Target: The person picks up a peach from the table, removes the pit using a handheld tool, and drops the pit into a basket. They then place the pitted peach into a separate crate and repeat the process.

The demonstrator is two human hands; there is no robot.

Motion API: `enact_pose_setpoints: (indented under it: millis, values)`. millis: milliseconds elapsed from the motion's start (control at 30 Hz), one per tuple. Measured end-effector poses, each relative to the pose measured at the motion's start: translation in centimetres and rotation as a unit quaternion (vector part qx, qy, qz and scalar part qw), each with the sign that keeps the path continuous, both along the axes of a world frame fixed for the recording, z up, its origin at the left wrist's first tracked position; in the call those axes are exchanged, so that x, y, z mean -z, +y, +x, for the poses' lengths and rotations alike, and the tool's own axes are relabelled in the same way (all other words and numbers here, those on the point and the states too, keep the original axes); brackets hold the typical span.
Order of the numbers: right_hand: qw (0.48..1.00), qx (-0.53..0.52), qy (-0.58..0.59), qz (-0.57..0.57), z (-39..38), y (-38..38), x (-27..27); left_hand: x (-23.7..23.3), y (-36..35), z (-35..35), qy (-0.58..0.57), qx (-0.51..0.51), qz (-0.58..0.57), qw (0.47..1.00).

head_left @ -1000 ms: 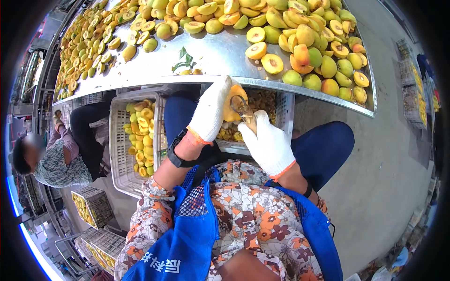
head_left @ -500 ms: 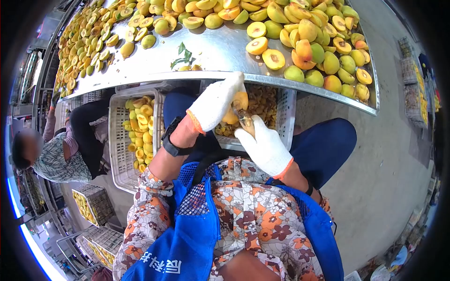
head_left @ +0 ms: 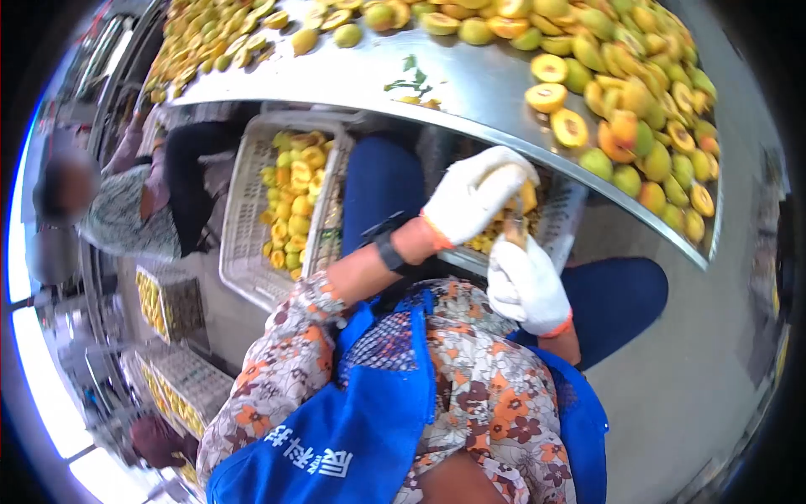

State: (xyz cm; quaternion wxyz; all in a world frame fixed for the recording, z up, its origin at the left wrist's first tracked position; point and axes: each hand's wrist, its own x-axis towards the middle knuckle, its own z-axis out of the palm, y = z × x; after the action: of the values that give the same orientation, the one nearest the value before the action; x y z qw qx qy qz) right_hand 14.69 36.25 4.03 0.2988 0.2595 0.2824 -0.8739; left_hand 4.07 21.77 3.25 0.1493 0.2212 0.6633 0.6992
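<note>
So from where I'm standing, the left hand (head_left: 478, 197) has its gloved fingers bent over a piece of yellow fruit (head_left: 528, 198), pinching it at the outer side. Can't make out every fingertip, it's a bit blurry and the glove covers a lot. The right hand (head_left: 529, 286) is curled snug round the handle of a small tool (head_left: 515, 235), whose working end is right up at the fruit. Can't tell how deep it goes, if at all.

My guess on handling: the fruit's light, firmish but soft enough to bruise, and the cut face is probably wet and slick. I'd hold it by the skin side, fingers cupped, no hard squeeze, cut face left free. The tool looks light and stiff, and I'd grip it low on the handle, well off the metal end.

Both hands are over the near crate (head_left: 569, 217), just off the edge of the metal table (head_left: 336, 84). On the table there's a big heap of halves (head_left: 625, 126), plus a few leaves (head_left: 409, 76). Left of the person's knee sits a side crate (head_left: 239, 223) with more yellow pieces, and past that another person (head_left: 134, 214) sits by the table.
</note>
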Motion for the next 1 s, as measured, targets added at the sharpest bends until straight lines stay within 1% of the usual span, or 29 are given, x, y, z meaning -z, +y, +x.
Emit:
enact_pose_setpoints:
  millis: [67, 100, 133, 200, 233, 267, 333, 367, 400, 467, 500, 533, 567, 600, 633, 667, 700, 733, 767, 800, 833, 867, 900, 933, 967, 1000]
  values:
    - [0.998, -0.043, 0.038, 0.006, 0.0, 0.1, 0.0, 0.4, -0.2, 0.3, 0.003, -0.017, -0.003, 1.0]
    - [0.993, -0.076, 0.08, -0.039, 0.0, 0.8, 0.5, 0.3, -0.4, 0.3, -0.04, -0.006, 0.001, 0.999]
    - [0.992, -0.085, 0.082, -0.041, -0.2, 0.8, 0.5, 1.2, -0.1, 0.1, -0.072, -0.003, 0.041, 0.997]
    - [0.992, -0.062, 0.073, -0.088, -0.2, 0.4, 0.2, 2.7, 0.1, -0.3, -0.068, 0.004, 0.098, 0.993]
    - [0.995, -0.057, 0.061, -0.062, -0.3, 0.2, 0.1, 2.3, -0.1, -0.3, -0.096, 0.003, 0.096, 0.991]
    - [0.995, -0.058, 0.061, -0.059, -0.5, 0.0, 0.1, 2.0, -0.4, -0.1, -0.095, 0.002, 0.098, 0.991]
    - [0.99, -0.098, 0.077, -0.06, -0.6, -0.1, 0.3, 1.1, -1.2, 0.7, -0.079, -0.046, 0.02, 0.996]
    - [0.987, -0.128, 0.054, -0.083, -0.8, 0.0, 0.3, 1.8, -1.3, 0.5, 0.043, -0.074, -0.005, 0.996]
    - [0.983, -0.132, 0.046, -0.123, -0.9, -0.1, 0.5, 2.3, -1.6, 0.3, 0.107, -0.079, -0.025, 0.991]
    - [0.979, -0.143, 0.062, -0.134, -1.4, -0.4, 0.7, 1.5, -2.6, -0.4, -0.072, 0.01, 0.007, 0.997]
    - [0.977, -0.168, 0.084, -0.098, -1.8, -0.7, 0.9, 2.3, -2.5, -0.7, -0.102, 0.036, 0.049, 0.993]
    - [0.98, -0.16, 0.086, -0.084, -1.9, -1.2, 0.4, 2.7, -2.3, -0.3, -0.115, -0.006, 0.082, 0.99]
    - [0.981, -0.155, 0.105, -0.04, -1.8, -1.6, 0.0, 2.3, -2.2, 0.1, -0.191, -0.084, 0.139, 0.968]
    - [0.981, -0.147, 0.123, 0.005, -1.8, -1.8, -0.3, 1.6, -2.2, 0.2, -0.265, -0.159, 0.192, 0.931]
    - [0.981, -0.145, 0.131, 0.004, -1.7, -1.6, -0.6, 0.8, -3.6, -0.2, -0.264, -0.183, 0.199, 0.926]
    - [0.983, -0.147, 0.11, -0.006, -1.5, -1.1, -0.1, 0.0, -6.0, -0.8, -0.264, -0.206, 0.205, 0.92]
    - [0.975, -0.162, 0.137, 0.065, -1.1, -0.3, 0.2, 1.2, -8.8, -1.7, -0.098, -0.289, 0.059, 0.951]
    - [0.961, -0.178, 0.163, 0.137, -0.8, 0.5, 0.4, 4.1, -12.7, -3.4, -0.049, -0.388, 0.044, 0.919]
    - [0.962, -0.168, 0.165, 0.142, -0.5, 1.3, 1.0, 3.1, -16.9, -4.4, 0.05, -0.371, -0.278, 0.885]
    - [0.944, -0.171, 0.181, 0.215, -0.2, 1.9, 1.7, 1.9, -20.0, -4.8, 0.149, -0.313, -0.569, 0.746]
    - [0.922, -0.176, 0.193, 0.287, 0.2, 2.4, 2.4, 1.2, -20.7, -4.6, 0.257, -0.304, -0.685, 0.611]
    - [0.923, -0.17, 0.189, 0.287, 0.5, 2.5, 2.9, 0.8, -21.0, -4.3, 0.353, -0.284, -0.771, 0.448]
    - [0.895, -0.201, 0.195, 0.347, 0.4, 2.4, 3.4, 0.9, -20.4, -5.4, 0.376, -0.313, -0.695, 0.527]
    - [0.861, -0.23, 0.201, 0.407, 0.0, 2.4, 3.8, 1.0, -19.0, -6.9, 0.378, -0.308, -0.587, 0.646]
    - [0.827, -0.234, 0.241, 0.45, -0.3, 2.3, 4.4, -0.7, -14.5, -7.0, 0.322, -0.293, -0.536, 0.723]
    - [0.827, -0.232, 0.24, 0.452, -0.1, 2.0, 4.5, -1.0, -10.2, -7.2, 0.305, -0.277, -0.503, 0.76]
